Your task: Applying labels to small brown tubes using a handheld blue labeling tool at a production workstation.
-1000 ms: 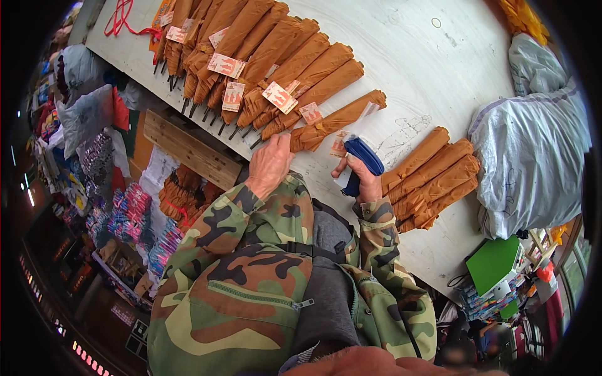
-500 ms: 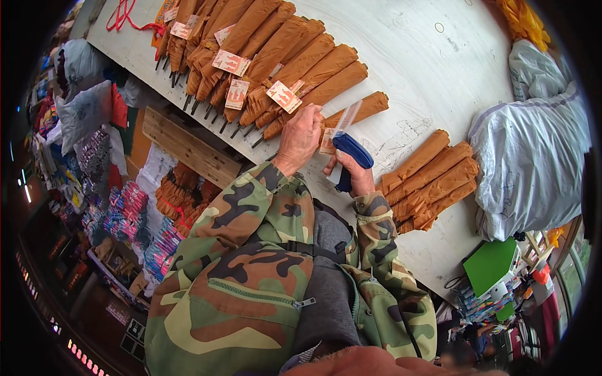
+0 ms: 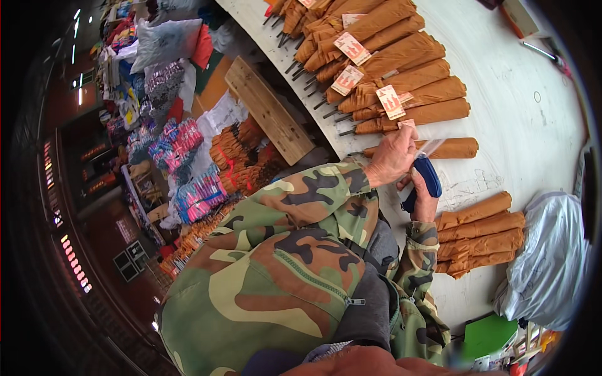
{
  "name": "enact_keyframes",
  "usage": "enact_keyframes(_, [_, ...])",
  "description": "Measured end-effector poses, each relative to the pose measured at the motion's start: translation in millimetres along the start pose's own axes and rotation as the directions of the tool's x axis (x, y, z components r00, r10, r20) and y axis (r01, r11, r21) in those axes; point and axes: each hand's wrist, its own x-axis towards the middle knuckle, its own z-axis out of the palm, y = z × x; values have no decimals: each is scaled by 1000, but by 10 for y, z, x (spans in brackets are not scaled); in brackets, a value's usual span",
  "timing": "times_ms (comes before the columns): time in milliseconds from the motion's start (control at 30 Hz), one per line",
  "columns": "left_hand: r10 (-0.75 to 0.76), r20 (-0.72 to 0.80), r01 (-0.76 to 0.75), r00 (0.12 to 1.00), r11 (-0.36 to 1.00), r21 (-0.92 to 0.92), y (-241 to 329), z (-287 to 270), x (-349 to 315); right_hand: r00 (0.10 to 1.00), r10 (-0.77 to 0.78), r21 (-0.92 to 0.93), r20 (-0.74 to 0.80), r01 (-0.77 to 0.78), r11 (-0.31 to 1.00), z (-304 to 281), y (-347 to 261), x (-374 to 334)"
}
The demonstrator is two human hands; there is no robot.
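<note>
My right hand is wrapped around a dark blue tagging gun, with a clear plastic strip sticking up from it. Beside it, my left hand has its fingers closed at a small printed paper tag, mostly hidden by the fingertips. Under both hands lies a single folded brown umbrella, its middle partly covered. Just beyond it is a long row of folded brown umbrellas, dark shaft ends toward the left table edge. Several carry printed cards, such as a tag close above my left hand.
Several more brown umbrellas lie at the right on the pale table. A large silvery-white sack stands beyond them. Left of the table are a wooden plank and bundles of colourful umbrellas.
My view has turned, shifting the table scene to the right. My left hand has moved over the single umbrella, and the tag now shows at its fingertips. The right hand keeps the tagging gun.
</note>
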Motion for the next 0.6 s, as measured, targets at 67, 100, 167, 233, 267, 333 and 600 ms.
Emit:
enact_keyframes(67, [-16,3,16,1000,999,-29,5,23,-25,1000,4,34,-4,-4,999,36,58,24])
enact_keyframes(100, [-25,18,26,1000,998,-61,12,37,-35,1000,5,73,-20,-4,997,67,61,25])
enact_keyframes(167, [-6,-3,6,1000,998,-59,21,40,-59,995,-9,54,-100,14,998,124,69,14])
enact_keyframes(233, [88,-52,-89,995,996,-22,35,34,-102,982,68,40,-174,-62,997,125,61,-43])
enact_keyframes(267, [76,-31,-78,997,995,-63,61,54,-113,979,38,32,-201,-32,999,119,64,-84])
enact_keyframes(333, [85,-25,-87,996,990,-111,89,46,-115,975,16,48,-223,-6,999,23,135,-182])
enact_keyframes(600, [225,-170,-225,960,974,16,230,-543,94,965,-185,82,-185,203,976,-216,-91,-482])
